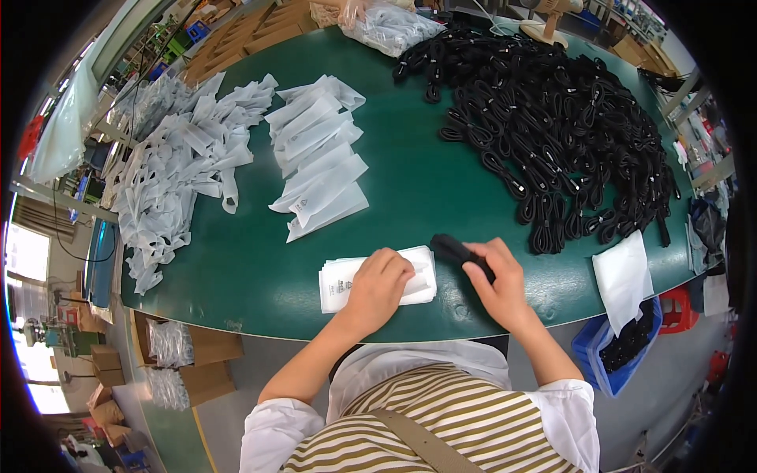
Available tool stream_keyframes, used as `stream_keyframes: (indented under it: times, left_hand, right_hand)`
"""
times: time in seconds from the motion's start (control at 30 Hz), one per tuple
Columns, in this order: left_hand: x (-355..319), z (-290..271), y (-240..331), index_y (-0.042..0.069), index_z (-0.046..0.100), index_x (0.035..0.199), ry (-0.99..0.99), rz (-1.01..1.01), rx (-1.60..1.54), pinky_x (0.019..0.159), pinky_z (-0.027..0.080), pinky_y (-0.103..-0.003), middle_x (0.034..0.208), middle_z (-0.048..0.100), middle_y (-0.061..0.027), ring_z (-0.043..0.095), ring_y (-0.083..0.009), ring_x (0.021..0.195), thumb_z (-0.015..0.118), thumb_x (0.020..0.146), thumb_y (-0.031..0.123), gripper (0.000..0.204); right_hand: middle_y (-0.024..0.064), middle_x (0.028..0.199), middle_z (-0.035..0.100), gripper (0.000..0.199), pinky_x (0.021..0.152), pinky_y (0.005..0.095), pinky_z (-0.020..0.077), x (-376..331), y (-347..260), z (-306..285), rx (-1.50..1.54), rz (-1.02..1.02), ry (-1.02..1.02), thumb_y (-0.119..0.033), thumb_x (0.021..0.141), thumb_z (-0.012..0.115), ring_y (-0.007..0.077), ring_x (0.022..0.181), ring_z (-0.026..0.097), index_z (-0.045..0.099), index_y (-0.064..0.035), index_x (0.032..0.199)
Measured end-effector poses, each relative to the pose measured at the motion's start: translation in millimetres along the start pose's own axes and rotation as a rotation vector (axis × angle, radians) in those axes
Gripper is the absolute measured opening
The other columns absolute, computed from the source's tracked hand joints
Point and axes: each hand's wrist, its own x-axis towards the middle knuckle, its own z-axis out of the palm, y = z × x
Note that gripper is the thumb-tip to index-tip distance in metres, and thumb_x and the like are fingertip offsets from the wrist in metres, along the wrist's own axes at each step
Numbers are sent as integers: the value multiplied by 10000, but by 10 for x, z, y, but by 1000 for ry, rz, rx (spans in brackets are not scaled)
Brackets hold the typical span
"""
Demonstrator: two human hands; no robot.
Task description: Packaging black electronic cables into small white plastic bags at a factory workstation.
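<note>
A stack of flat white plastic bags (337,285) lies near the table's front edge. My left hand (378,285) rests over it, with thumb and fingers pinched at the top bag, whose right end looks lifted. Just right of the stack, my right hand (498,277) is closed round a coiled black cable (453,249), its far end pointing toward the bags. Beyond the stack, a row of frosted bags (319,162) lies overlapped; they look filled. A big heap of bundled black cables (552,134) covers the right side of the table.
On the left of the green table (402,142) is a spread pile of frosted bags (177,173). Another person's hand (352,11) touches a clear bag of items (392,30) at the far edge. A white sheet (623,280) hangs over the right edge above a blue bin (603,359).
</note>
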Motion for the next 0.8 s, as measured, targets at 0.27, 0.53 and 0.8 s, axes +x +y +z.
stream_keyframes:
  times: [0.27,0.53,0.8]
  left_hand:
    - [32,-21,101,47,633,914,59,-54,-52,711,456,-384,871,587,-85,589,-269,762,713,830,48,116]
    - [-2,34,76,63,614,898,-21,-36,55,747,412,-381,879,596,-77,585,-239,788,693,836,25,108]
    - [7,-30,74,70,590,874,-5,-113,-276,808,433,-394,948,605,-68,556,-264,889,680,798,-15,144]
  right_hand:
    - [103,893,571,341,558,355,500,-155,-86,-18,-245,-195,-7,-86,803,765,258,660,604,665,-49,1127]
    - [100,888,561,366,552,357,481,-198,-67,-49,-296,-239,20,-64,786,767,255,664,592,667,-47,1138]
    - [80,880,555,309,558,348,480,-111,-77,-75,-210,-285,-183,-94,817,756,232,646,582,673,-57,1112]
